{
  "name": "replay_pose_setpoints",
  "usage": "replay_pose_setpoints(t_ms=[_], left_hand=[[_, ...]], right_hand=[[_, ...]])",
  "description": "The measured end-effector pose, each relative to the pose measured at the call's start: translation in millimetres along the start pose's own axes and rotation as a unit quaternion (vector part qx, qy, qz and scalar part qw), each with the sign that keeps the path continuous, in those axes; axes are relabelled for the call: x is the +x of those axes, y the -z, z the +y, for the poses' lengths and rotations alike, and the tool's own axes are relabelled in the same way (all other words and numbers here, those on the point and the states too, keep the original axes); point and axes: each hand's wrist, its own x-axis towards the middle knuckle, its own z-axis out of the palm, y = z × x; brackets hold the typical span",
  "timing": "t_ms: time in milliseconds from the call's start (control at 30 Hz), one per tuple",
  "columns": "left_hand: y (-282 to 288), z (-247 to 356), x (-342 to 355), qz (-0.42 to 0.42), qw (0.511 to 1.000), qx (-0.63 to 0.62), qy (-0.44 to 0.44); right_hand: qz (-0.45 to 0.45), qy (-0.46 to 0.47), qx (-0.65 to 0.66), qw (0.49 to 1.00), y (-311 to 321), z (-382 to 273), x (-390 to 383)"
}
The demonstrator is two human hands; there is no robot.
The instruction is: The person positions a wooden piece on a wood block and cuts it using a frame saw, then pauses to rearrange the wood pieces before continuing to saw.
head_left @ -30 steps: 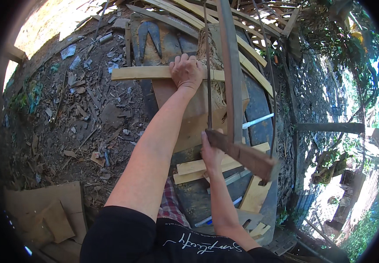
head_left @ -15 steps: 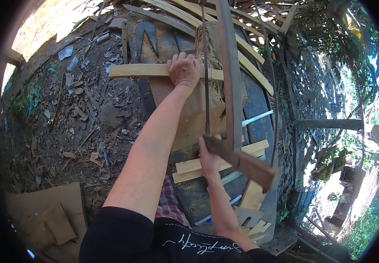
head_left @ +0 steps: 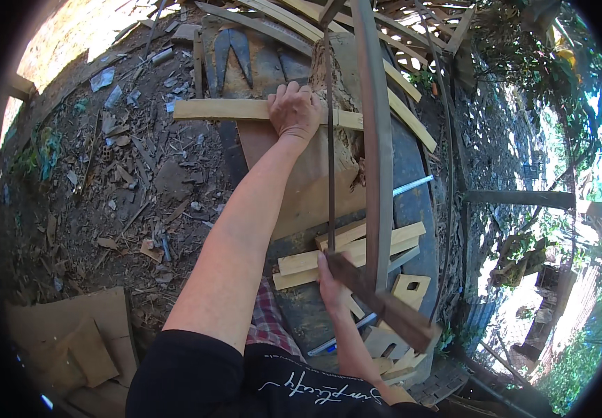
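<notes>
My left hand [head_left: 294, 111] is closed over a pale wooden strip [head_left: 217, 109], pressing it onto a rough wooden block [head_left: 294, 198] on the bench. In my right hand [head_left: 331, 282] is the end of a wooden frame saw [head_left: 375, 146]. Its thin dark blade runs away from me and crosses the strip just right of my left hand. The fingers of the right hand are partly hidden behind the saw's dark end bar.
Pale wood strips [head_left: 301, 263] lie near my right hand, beside a notched wood piece [head_left: 409, 287]. A light tube-like rod [head_left: 412, 185] rests at the bench's right side. Farther off are a dark V-shaped piece [head_left: 233, 59] and long curved slats [head_left: 412, 122]. Debris covers the ground [head_left: 155, 174] at left.
My right hand has drawn the saw toward me, and its near end now sits lower. My left hand and the strip have barely shifted.
</notes>
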Motion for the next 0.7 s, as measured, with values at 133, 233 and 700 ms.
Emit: replay_pose_setpoints(t_ms=[133,233,700], left_hand=[[0.3,1.8,0.5,0.017,1.0,0.012,0.004],[0.7,5.3,2.0,0.011,0.999,0.024,0.019],[-0.9,4.3,-1.2,0.009,1.0,0.019,-0.01]], right_hand=[[0.004,-0.087,0.069,0.994,-34.9,13.2,72.6],[-0.001,-0.058,0.035,0.998,-18.4,14.7,40.5],[0.025,-0.032,0.101,0.994,-39.4,21.6,86.5]])
